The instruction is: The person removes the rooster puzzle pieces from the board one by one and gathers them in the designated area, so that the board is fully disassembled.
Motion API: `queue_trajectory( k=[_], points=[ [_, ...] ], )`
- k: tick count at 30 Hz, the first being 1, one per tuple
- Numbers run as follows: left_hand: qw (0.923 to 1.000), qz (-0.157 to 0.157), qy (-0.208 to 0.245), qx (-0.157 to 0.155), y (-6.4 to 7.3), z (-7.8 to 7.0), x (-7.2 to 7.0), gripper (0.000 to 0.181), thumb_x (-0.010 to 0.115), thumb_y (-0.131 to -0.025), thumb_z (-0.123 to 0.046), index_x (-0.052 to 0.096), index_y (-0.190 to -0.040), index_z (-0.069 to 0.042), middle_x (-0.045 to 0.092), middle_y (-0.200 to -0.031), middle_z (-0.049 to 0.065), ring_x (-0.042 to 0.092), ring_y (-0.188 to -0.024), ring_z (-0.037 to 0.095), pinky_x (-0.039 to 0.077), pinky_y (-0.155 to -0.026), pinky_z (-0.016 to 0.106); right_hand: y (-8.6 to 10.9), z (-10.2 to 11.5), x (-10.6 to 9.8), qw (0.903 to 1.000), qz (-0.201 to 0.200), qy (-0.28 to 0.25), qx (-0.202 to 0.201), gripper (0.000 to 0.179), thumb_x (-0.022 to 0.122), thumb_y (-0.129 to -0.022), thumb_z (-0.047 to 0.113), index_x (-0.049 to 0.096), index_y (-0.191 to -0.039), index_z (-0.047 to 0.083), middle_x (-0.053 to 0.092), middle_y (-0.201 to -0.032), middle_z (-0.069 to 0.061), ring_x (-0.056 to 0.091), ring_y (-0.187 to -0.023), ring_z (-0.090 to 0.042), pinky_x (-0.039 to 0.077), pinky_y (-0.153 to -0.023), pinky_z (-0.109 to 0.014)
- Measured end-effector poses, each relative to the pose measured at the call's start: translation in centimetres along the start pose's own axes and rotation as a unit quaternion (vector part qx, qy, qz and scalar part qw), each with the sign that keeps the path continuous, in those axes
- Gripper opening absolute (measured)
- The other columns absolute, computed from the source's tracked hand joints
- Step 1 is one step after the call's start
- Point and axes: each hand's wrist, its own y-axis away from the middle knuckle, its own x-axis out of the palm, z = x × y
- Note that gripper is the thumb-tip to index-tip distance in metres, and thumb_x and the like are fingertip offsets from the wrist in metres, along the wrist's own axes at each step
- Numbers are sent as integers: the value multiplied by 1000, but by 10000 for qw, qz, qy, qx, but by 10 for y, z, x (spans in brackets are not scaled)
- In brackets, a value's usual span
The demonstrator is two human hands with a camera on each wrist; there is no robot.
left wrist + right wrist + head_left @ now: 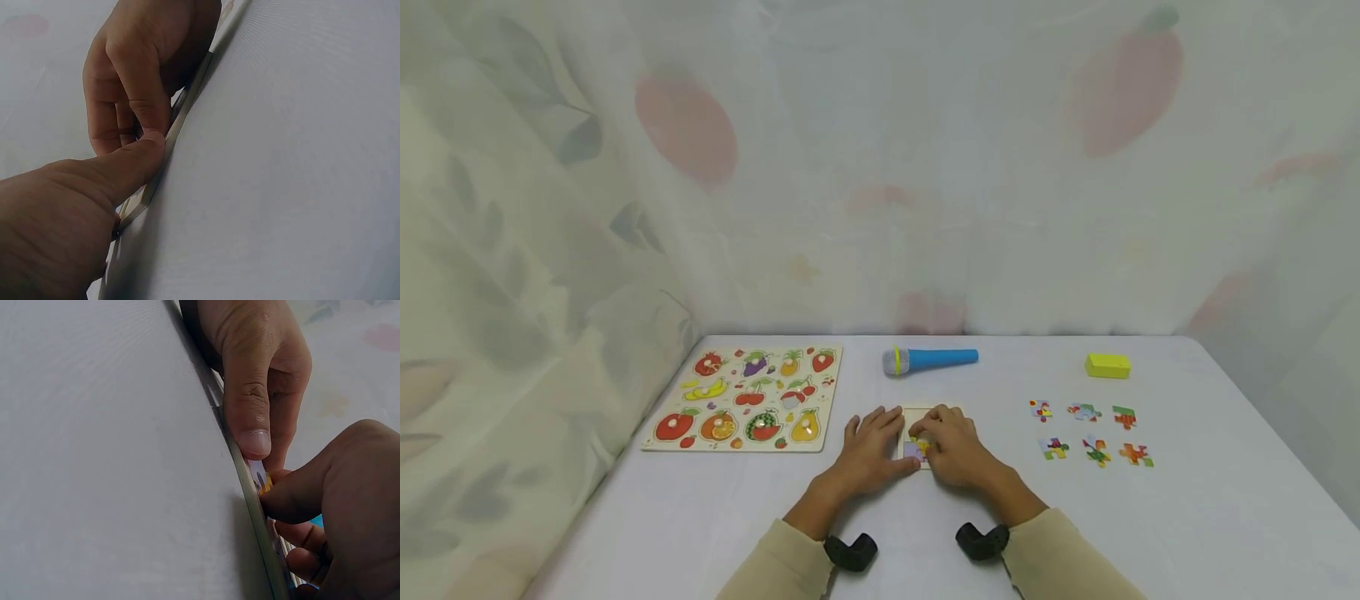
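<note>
A small wooden puzzle frame (913, 412) lies on the table between the two hands, with purple and yellow jigsaw pieces (912, 450) inside it. My left hand (871, 454) rests along its left side, fingers fairly straight and the thumb laid over the near edge. From above, my right hand (957, 448) bends over the frame's right part. Its thumb and curled fingers pinch a yellow-orange puzzle piece (268, 482) down at the frame, seen in the right wrist view. Most of that piece is hidden by the fingers. In the left wrist view the frame's edge (199, 81) runs beneath both hands.
Several loose jigsaw pieces (1096, 451) lie in two rows at the right. A yellow block (1107, 366) sits behind them. Beyond the frame lies a blue toy microphone (942, 358). On the left is a fruit peg-puzzle board (814, 392). Patterned curtains (925, 167) surround the table.
</note>
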Motion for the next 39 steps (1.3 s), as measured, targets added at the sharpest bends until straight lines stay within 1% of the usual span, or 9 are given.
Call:
queue_trajectory(
  k=[4, 8, 11, 17, 20, 26, 33, 39],
  points=[
    [10000, -21, -20, 8, -1, 1, 1, 77, 71, -83, -48, 47, -143, -6, 39, -149, 6, 28, -139, 31, 12, -106, 62, 1, -1, 0, 9999, -104, -101, -92, 32, 59, -81, 0, 69, -106, 17, 53, -107, 2, 44, -99, -20, 35, -82, -45],
    [10000, -16, -4, 17, -1, 1, 1, 77, 71, -83, -49, 48, -142, -6, 40, -149, 6, 28, -138, 32, 12, -106, 62, 2, -3, 0, 9991, -149, -33, -383, 37, 61, -76, 1, 70, -109, 15, 58, -102, 6, 45, -98, -17, 35, -81, -43],
    [10000, -17, -18, 31, 0, 1, 1, 77, 71, -83, -49, 48, -142, -6, 40, -149, 6, 28, -138, 32, 12, -106, 61, 3, -5, 0, 9981, -126, -1, -595, 41, 63, -74, 4, 70, -113, 14, 60, -100, 7, 45, -97, -14, 35, -80, -42],
    [9999, -63, -85, 49, 0, 0, 2, 78, 71, -83, -51, 49, -142, -6, 40, -149, 6, 29, -138, 32, 13, -106, 61, 5, -6, 0, 9968, -8, -5, -804, 44, 68, -75, 10, 69, -119, 12, 57, -100, 8, 44, -95, -13, 34, -82, -41],
    [9999, -78, -74, 53, 0, 0, 1, 78, 71, -82, -51, 49, -141, -6, 41, -148, 6, 29, -138, 32, 13, -106, 62, 4, -6, 0, 9964, 52, 3, -844, 45, 69, -77, 12, 68, -121, 12, 56, -101, 7, 43, -96, -13, 34, -83, -41],
    [9999, -72, -64, 40, 0, 0, 0, 77, 71, -83, -51, 49, -141, -6, 40, -149, 6, 28, -138, 32, 12, -106, 62, 4, -5, -2, 9967, 141, -61, -795, 46, 69, -79, 13, 66, -125, 11, 55, -103, 7, 43, -97, -14, 34, -85, -41],
    [9999, -76, -30, 58, 0, 1, 1, 77, 71, -83, -51, 50, -141, -5, 40, -149, 6, 29, -138, 32, 12, -106, 62, 5, -5, -3, 9952, -4, -72, -976, 47, 66, -79, 5, 64, -126, 5, 57, -99, 4, 44, -94, -14, 34, -80, -41],
    [10000, -71, -8, 58, 1, 0, 0, 76, 70, -83, -52, 50, -141, -6, 41, -149, 6, 28, -138, 33, 12, -106, 62, 6, -4, -3, 9947, 21, -73, -1026, 48, 67, -79, 9, 65, -127, 9, 56, -102, 4, 43, -95, -14, 35, -82, -40]
  ],
)
